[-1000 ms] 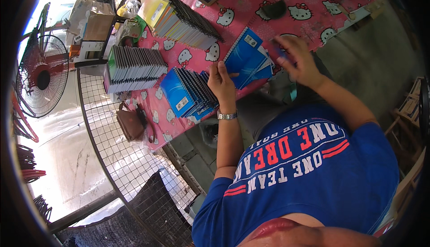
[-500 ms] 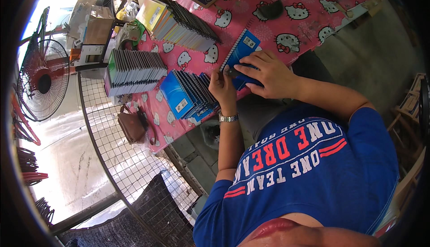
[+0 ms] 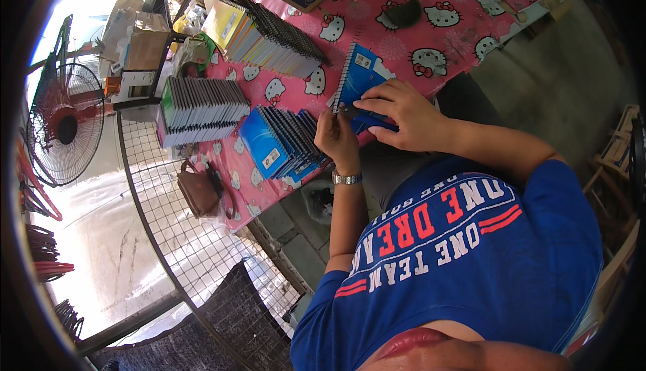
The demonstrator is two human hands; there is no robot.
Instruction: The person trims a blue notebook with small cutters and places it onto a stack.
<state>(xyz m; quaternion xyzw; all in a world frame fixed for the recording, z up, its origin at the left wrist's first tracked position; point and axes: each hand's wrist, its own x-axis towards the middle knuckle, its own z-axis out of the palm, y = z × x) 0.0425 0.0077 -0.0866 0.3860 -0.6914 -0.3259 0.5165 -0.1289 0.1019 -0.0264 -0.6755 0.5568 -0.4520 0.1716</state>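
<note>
On a pink patterned table [image 3: 404, 49], beside a stack of blue notebooks [image 3: 264, 141], a single blue notebook [image 3: 358, 78] is held near the edge. By the curled right hand [image 3: 416, 119], what looks like a blue-handled tool [image 3: 369, 123] is gripped; by the pinched left hand [image 3: 338, 139], the coil spine [image 3: 342, 84] is held low. Coil-end work is apparently under way; steady bracing is called for.

Daylight glare upper L, dimmer R, fisheye-bent edges, blk corners

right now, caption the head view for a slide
Left hand at the coil of a blue spiral notebook, right hand holding a blue-handled tool.
</note>
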